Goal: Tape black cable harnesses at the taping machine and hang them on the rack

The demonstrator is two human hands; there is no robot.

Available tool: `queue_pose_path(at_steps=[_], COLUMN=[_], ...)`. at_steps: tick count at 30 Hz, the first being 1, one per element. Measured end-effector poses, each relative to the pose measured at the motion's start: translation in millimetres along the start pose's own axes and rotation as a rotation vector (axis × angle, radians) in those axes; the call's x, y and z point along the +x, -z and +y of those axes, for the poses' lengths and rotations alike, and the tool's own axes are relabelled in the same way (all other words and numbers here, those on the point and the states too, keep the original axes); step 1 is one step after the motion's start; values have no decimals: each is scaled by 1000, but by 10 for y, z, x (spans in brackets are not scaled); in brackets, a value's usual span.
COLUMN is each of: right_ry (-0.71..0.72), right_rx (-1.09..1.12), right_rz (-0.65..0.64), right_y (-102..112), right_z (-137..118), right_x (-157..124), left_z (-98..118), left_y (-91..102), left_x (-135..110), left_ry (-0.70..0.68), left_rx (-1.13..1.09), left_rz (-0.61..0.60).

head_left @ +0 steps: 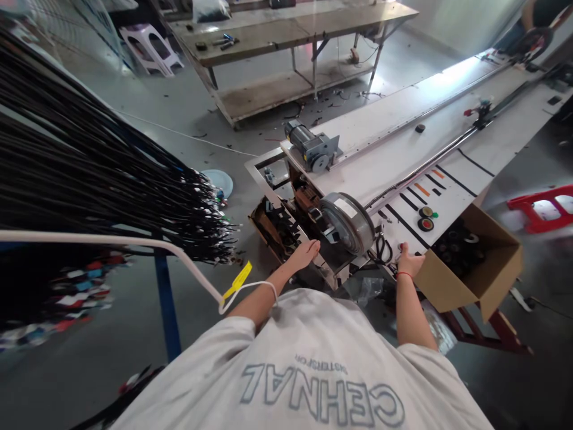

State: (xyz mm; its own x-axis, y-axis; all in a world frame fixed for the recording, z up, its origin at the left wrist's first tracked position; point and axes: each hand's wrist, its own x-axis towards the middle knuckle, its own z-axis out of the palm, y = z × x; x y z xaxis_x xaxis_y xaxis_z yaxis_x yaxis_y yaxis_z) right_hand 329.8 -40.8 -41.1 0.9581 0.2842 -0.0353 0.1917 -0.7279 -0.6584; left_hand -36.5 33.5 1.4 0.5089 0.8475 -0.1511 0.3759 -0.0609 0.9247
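Observation:
My left hand [307, 254] is held over the metal frame at the machine's near end, fingers loosely extended and close together, with nothing visible in it. Just beyond it stands a wide roll of grey tape-like material [348, 222]. My right hand [410, 261] is at the near edge of the white worktable [385, 179], its thumb apart from the fingers, by a small red part too small to name. Between my hands lies a looped black cable [383, 248]. Two small tape rolls [425, 220] and several dark strips [406, 221] lie on the table past my right hand.
An open cardboard box [470, 269] with dark rolls stands right of my right hand. A motor [313, 146] sits at the table's far left corner. Bundled black cables [134, 173] hang at left, near a white pole [134, 240]. A person [528, 24] is at the far end.

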Motion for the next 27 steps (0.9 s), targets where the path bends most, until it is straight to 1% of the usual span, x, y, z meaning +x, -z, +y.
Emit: queue_pose_path(at_steps=[3, 6, 8, 9, 10, 12, 13, 14, 16, 18, 19, 21, 24, 27], right_ry=[-19, -59, -39, -24, -13, -13, -18, -21, -18, -11, -9, -8, -11, -9], right_rx=[9, 0, -10, -17, -23, -29, -31, -36, -47, -50, -45, -35, -44, -54], right_rz=[-4, -15, -13, -8, -1, 12, 15, 15, 12, 12, 14, 10, -10, -23], right_y=[17, 35, 35, 30, 22, 0, -11, -22, -38, -43, -42, -33, -11, 12], right_z=[-26, -62, -72, -70, -66, -49, -38, -29, -14, -11, -14, -29, -67, -104], right_x=[-19, -37, -35, -29, -19, 6, 19, 32, 51, 59, 58, 47, 18, -9], left_z=[32, 69, 62, 39, 1, -109, -170, -224, -288, -275, -243, -155, -33, 29], left_y=[-3, -25, -14, 7, 38, 124, 172, 218, 284, 302, 293, 251, 178, 128], left_x=[-6, -11, -32, -57, -95, -212, -285, -361, -491, -557, -560, -515, -382, -246], left_ry=[1, 59, 87, 98, 112, 139, 146, 147, 125, 91, 78, 69, 67, 45], left_rx=[35, 13, -39, -60, -64, -14, 33, 87, 193, 290, 332, 394, 427, 437], left_rz=[-40, 1, 6, -31, -95, -231, -257, -235, -91, 37, 63, 70, 88, 97])
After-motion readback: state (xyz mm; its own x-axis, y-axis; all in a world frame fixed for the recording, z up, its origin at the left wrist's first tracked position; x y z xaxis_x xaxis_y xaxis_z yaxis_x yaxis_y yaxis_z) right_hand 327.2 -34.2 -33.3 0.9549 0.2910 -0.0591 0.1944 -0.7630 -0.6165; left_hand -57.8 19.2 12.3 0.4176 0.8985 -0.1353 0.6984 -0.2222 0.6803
